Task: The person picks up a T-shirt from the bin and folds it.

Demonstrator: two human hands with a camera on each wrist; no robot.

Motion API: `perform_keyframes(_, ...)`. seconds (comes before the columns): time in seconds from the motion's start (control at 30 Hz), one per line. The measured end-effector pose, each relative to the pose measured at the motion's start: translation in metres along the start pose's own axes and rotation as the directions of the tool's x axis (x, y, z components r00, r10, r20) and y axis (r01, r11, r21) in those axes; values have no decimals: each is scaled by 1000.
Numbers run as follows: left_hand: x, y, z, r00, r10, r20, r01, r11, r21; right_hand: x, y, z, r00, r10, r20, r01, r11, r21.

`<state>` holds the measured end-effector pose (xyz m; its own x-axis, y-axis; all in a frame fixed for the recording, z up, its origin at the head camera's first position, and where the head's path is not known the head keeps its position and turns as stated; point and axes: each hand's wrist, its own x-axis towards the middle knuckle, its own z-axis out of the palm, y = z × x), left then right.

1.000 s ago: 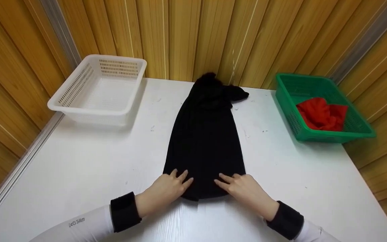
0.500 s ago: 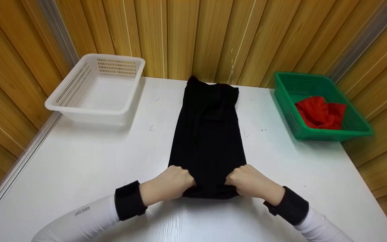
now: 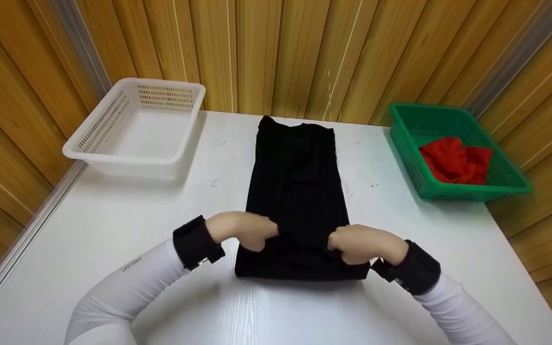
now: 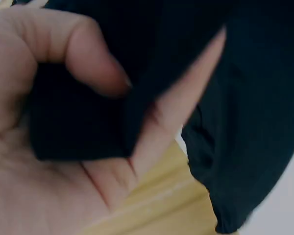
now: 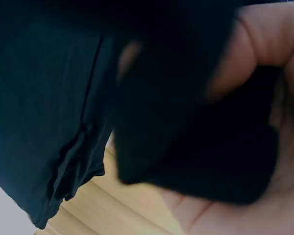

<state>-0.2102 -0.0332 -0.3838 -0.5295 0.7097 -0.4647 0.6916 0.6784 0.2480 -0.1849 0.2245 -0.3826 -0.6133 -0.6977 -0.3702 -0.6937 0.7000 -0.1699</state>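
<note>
A black garment (image 3: 297, 182), its exact kind unclear, lies lengthwise on the white table with its far end close to the wooden wall. My left hand (image 3: 251, 230) grips its near part on the left side. On the right side, my right hand (image 3: 363, 243) grips it too, with curled fingers. In the left wrist view, the thumb (image 4: 90, 58) and fingers pinch a layer of black cloth (image 4: 83, 122). The right wrist view shows cloth (image 5: 215, 152) held in the same way, a little blurred. A straight folded edge lies at the near end, below both hands.
A white perforated basket (image 3: 130, 159) stands at the back left. At the back right is a green basket (image 3: 477, 191) with a crumpled red cloth (image 3: 458, 160) inside. Wooden panels (image 3: 257, 57) wall the table's back and sides.
The flat-lying fingers have curled and grasped the garment's near part. Both hands have risen and moved away from the body, and the far end has slid nearer and straightened out.
</note>
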Motion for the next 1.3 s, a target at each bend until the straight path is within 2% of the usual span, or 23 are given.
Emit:
perform_keyframes(0.1, 14, -16, -17, 995, -80, -60, 80, 997, 4, 14, 20, -11, 995, 100, -15, -100, 995, 2)
perform_keyframes(0.17, 25, -30, -27, 986, -134, -103, 135, 991, -4, 27, 36, -17, 984, 173, -35, -172, 985, 20)
perform_keyframes(0.27, 42, -51, -37, 963, -208, -172, 201, 978, -55, 46, 63, -21, 962, 255, -94, -250, 966, 64)
perform_keyframes(0.33, 51, -67, -39, 942, -244, -231, 220, 968, -124, 58, 82, -19, 946, 287, -150, -272, 956, 110)
perform_keyframes(0.43, 64, -92, -33, 905, -285, -315, 209, 945, -252, 72, 111, -11, 922, 299, -246, -258, 948, 187)
perform_keyframes(0.53, 71, -113, -21, 877, -311, -366, 176, 917, -358, 82, 133, 1, 909, 285, -305, -210, 944, 256)
perform_keyframes(0.6, 74, -122, -14, 864, -321, -388, 151, 900, -408, 85, 143, 8, 902, 286, -322, -189, 935, 301)
perform_keyframes(0.67, 75, -129, -9, 850, -319, -419, 122, 893, -432, 87, 148, 12, 892, 299, -339, -183, 925, 334)
perform_keyframes(0.7, 76, -131, -7, 837, -317, -445, 109, 895, -432, 87, 150, 13, 882, 314, -351, -187, 917, 351)
perform_keyframes(0.77, 77, -133, -3, 804, -318, -503, 101, 906, -411, 87, 150, 14, 856, 345, -385, -202, 908, 366)
perform_keyframes(0.83, 78, -132, 1, 750, -314, -583, 117, 929, -350, 87, 149, 14, 826, 378, -419, -236, 906, 351)
perform_keyframes(0.93, 79, -129, 9, 654, -278, -704, 161, 960, -229, 83, 143, 16, 793, 400, -460, -294, 912, 287)
perform_keyframes(0.97, 78, -126, 11, 629, -258, -733, 168, 966, -196, 82, 141, 17, 787, 399, -471, -309, 915, 261)
perform_keyframes(1.0, 77, -123, 14, 613, -235, -754, 167, 972, -166, 80, 138, 18, 784, 391, -482, -317, 920, 231)
perform_keyframes(1.03, 75, -120, 16, 612, -211, -763, 159, 977, -143, 77, 134, 19, 785, 376, -492, -312, 927, 209)
perform_keyframes(1.07, 73, -116, 18, 618, -183, -765, 142, 983, -120, 75, 131, 21, 790, 353, -501, -299, 936, 187)
perform_keyframes(1.1, 70, -111, 21, 635, -150, -758, 121, 988, -94, 73, 126, 23, 799, 328, -504, -281, 945, 169)
perform_keyframes(1.13, 68, -107, 23, 661, -114, -741, 96, 993, -67, 71, 122, 25, 812, 297, -502, -255, 955, 153)
perform_keyframes(1.2, 62, -98, 29, 734, -44, -678, 50, 999, -10, 67, 113, 30, 849, 231, -476, -189, 973, 135)
perform_keyframes(1.23, 60, -94, 32, 772, -12, -636, 30, 999, 17, 64, 108, 32, 871, 204, -447, -158, 978, 138)
perform_keyframes(1.3, 56, -89, 38, 833, 30, -553, 0, 998, 56, 59, 100, 38, 915, 164, -369, -114, 981, 155)
